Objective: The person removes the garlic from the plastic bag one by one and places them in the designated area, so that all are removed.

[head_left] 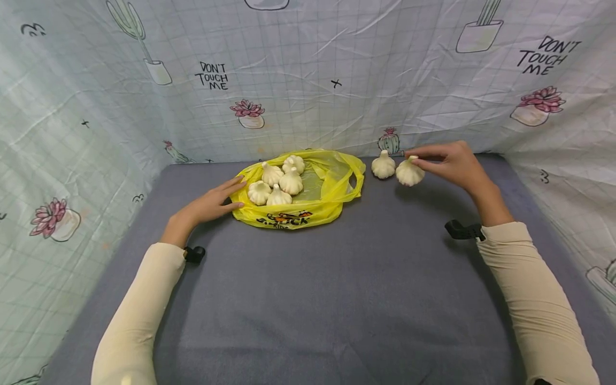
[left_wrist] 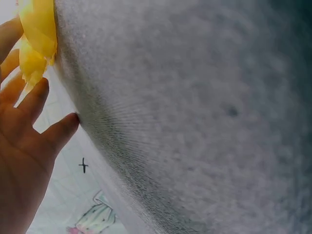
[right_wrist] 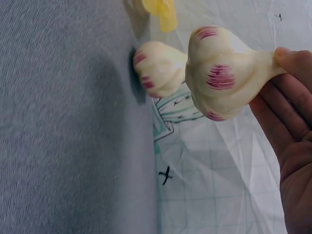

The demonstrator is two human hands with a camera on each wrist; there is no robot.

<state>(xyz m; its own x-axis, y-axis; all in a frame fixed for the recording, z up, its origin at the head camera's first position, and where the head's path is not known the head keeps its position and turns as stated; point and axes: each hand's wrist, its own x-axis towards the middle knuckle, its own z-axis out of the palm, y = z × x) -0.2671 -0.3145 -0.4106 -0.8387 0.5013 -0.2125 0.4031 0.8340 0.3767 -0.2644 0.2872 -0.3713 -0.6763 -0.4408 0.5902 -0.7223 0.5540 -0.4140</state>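
From the middle of the tabletop (head_left: pixel 317 299), a plain slate grey, the plastic bag (head_left: pixel 332 211) at twelve o'clock was bright translucent yellow, printed in black and orange, and the bagged bulbs (head_left: pixel 291 183) were creamy white. Between one and two o'clock, the raised bulb (head_left: pixel 409 172) and the neighbouring bulb (head_left: pixel 383 165) were ivory, brushed with streaky magenta patches. Toward nine, the left sleeve (head_left: pixel 135 315), and toward three, the right sleeve (head_left: pixel 524 283), were plain beige. From ten to two, the whitish backdrop (head_left: pixel 298 43) carried a pale green grid, black lettering (head_left: pixel 212 75) and pink succulents (head_left: pixel 247 108).
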